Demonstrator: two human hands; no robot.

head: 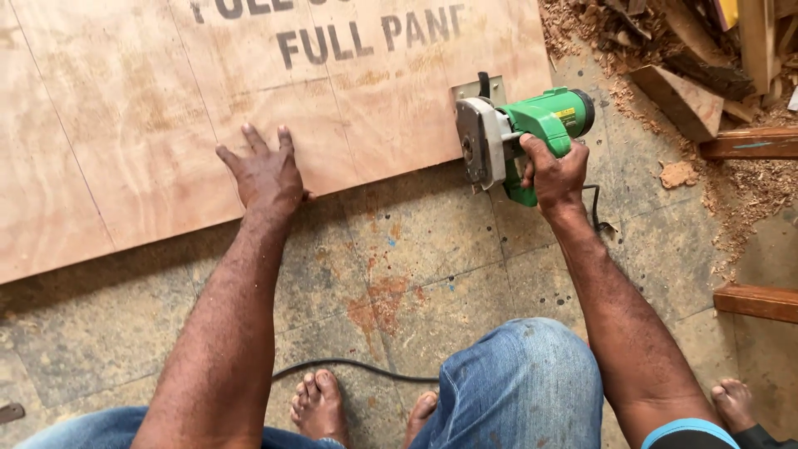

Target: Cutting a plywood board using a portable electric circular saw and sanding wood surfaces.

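A large plywood sheet (125, 108) with stencilled dark lettering and thin pencil lines lies across the floor. My left hand (264, 173) presses flat on its near edge, fingers spread. My right hand (555, 173) grips the handle of a green circular saw (522, 133), whose grey blade guard and metal base plate rest at the sheet's near right edge. The saw's blade is hidden by the guard.
The saw's black cord (357, 367) trails over the stained tiled floor (416, 266) by my bare feet (318, 406). Wood offcuts (677, 100), planks (752, 143) and sawdust pile at the upper right. Another person's bare foot (736, 403) stands at the lower right.
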